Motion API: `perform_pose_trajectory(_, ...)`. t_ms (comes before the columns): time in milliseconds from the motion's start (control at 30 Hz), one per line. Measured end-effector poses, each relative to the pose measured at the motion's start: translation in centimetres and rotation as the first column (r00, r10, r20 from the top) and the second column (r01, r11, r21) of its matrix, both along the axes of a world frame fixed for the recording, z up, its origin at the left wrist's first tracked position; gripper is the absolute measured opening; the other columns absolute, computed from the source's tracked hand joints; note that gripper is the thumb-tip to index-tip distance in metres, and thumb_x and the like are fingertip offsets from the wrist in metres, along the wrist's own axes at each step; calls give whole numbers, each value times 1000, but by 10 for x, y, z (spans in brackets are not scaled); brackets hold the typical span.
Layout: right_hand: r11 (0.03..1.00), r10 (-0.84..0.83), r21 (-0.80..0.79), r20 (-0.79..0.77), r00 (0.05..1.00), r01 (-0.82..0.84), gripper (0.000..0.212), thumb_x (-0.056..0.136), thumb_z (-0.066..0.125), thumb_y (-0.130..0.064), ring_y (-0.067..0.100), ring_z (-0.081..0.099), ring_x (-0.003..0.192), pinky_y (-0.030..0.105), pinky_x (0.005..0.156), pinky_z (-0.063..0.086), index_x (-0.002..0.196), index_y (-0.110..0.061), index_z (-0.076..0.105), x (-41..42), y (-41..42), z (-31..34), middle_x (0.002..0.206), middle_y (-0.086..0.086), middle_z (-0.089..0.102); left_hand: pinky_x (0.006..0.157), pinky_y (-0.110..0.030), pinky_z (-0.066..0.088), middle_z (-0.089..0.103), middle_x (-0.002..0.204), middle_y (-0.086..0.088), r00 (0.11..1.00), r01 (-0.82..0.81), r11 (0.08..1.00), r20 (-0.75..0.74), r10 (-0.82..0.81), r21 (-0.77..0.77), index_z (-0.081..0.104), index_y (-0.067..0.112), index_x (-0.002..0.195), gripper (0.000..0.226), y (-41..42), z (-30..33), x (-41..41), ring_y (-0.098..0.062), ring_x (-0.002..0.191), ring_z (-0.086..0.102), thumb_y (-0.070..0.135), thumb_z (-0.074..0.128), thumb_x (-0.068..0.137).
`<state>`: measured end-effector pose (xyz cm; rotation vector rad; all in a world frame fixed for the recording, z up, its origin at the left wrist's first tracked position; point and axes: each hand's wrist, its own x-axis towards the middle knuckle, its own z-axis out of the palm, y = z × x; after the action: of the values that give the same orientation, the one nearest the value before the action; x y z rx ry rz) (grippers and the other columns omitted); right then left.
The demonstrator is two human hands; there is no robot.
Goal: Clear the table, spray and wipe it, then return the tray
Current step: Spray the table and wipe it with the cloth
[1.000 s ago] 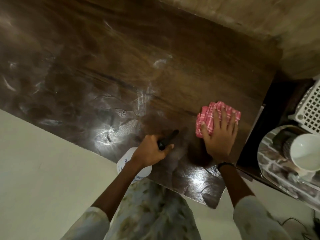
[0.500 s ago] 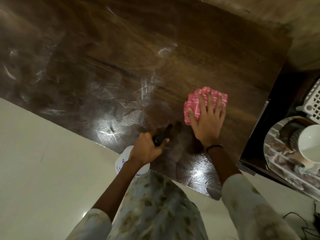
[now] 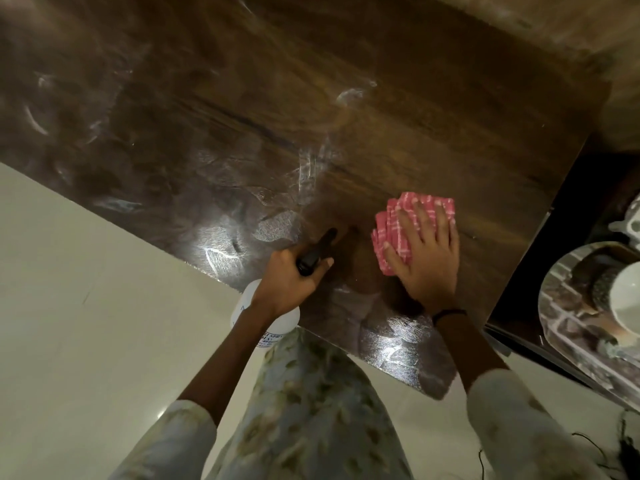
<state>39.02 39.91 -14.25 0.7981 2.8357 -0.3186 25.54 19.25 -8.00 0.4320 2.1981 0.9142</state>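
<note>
While the right hand (image 3: 427, 258) lies flat on the pink cloth (image 3: 398, 230), its fingers are spread out straight and they press the cloth down on the brown table (image 3: 381, 98). The cloth is folded up, with thin white lines on it, and it sits near the right side of the table, close to the front edge. The left hand (image 3: 289, 280) is curled tight around the neck of the spray bottle (image 3: 268, 323), just beside the cloth but not touching it. The bottle's black top pokes out past the fingers and points over the table, and its white body hangs below the hand at the table's edge. Wet, shiny streaks and swirls cover the left and front parts of the table. A thin black band goes around the right wrist. Off to the right, lower than the table, sits a round tray (image 3: 568, 327) with a brick pattern, and a white bowl (image 3: 627, 292) rests on it. The floor (image 3: 86, 306) below is pale and smooth.
</note>
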Motion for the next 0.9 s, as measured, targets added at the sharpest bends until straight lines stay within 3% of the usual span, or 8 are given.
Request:
perform_pose_trajectory(100, 995, -100, -3, -26, 995, 100, 68, 91, 25, -65, 30, 11, 147, 54, 117, 14, 149, -30, 26, -53, -3, -2, 158, 2, 22, 48, -11, 36, 60, 64, -6, 1000, 25, 1000, 5, -25, -5, 64, 13, 86, 24, 1, 0, 1, -8, 52, 53, 37, 68, 82)
perform_pose_trajectory(167, 995, -100, -10, -30, 995, 100, 67, 91, 26, -65, 32, 12, 146, 55, 116, 14, 149, -30, 26, -79, -21, -6, 158, 3, 21, 47, -8, 33, 57, 60, 1, 999, 35, 999, -18, -35, 20, 63, 16, 83, 20, -1, 1, 3, -3, 50, 52, 35, 69, 82)
perform_pose_trajectory(267, 998, 44, -32, -53, 998, -46, 68, 90, 30, -64, 31, 9, 147, 54, 117, 12, 149, -31, 24, -83, -53, -5, 159, 1, 18, 46, -8, 31, 48, 56, 11, 998, 41, 998, -50, -38, 58, 62, 17, 83, 13, -6, 4, 6, -2, 47, 48, 29, 68, 83)
perform_pose_trajectory(367, 968, 246, -39, -66, 967, -249, 67, 91, 31, -64, 27, 10, 147, 52, 117, 15, 149, -30, 25, -43, -62, -1, 158, -1, 21, 44, -10, 28, 48, 53, 6, 999, -2, 998, -38, 4, 65, 66, 6, 86, 21, -19, 3, 10, -7, 44, 44, 26, 67, 84)
perform_pose_trajectory(433, 963, 268, -32, -38, 963, -269, 67, 92, 28, -65, 26, 10, 147, 54, 116, 17, 149, -30, 27, -13, -49, -1, 158, -1, 22, 44, -12, 28, 49, 52, 5, 1000, -23, 996, -12, 24, 81, 65, 5, 82, 22, -27, 2, 14, -9, 43, 43, 26, 67, 85)
perform_pose_trajectory(533, 993, 114, -26, 2, 993, -114, 69, 90, 22, -68, 28, 8, 147, 53, 118, 11, 149, -32, 25, -5, -21, -2, 158, 0, 20, 45, -18, 30, 50, 53, 2, 997, -61, 994, 41, 58, 87, 64, 6, 79, 23, -33, 0, 17, -8, 44, 42, 28, 67, 85)
perform_pose_trajectory(700, 989, -146, -17, -47, 988, 146, 69, 90, 28, -65, 34, 13, 146, 52, 116, 9, 149, -31, 23, -79, -26, -1, 159, 2, 18, 47, -21, 32, 56, 61, -16, 990, -129, 987, 68, 123, 95, 67, 2, 85, 27, -37, -1, 16, -15, 49, 45, 29, 67, 84)
perform_pose_trajectory(900, 983, 173, -54, -62, 983, -176, 73, 84, 26, -61, 35, 12, 146, 56, 117, 11, 149, -28, 26, -98, -85, -1, 158, 5, 21, 44, -14, 30, 47, 54, 1, 991, -137, 982, 32, 134, 128, 64, -2, 82, 27, -39, 1, 18, -7, 44, 41, 24, 67, 85)
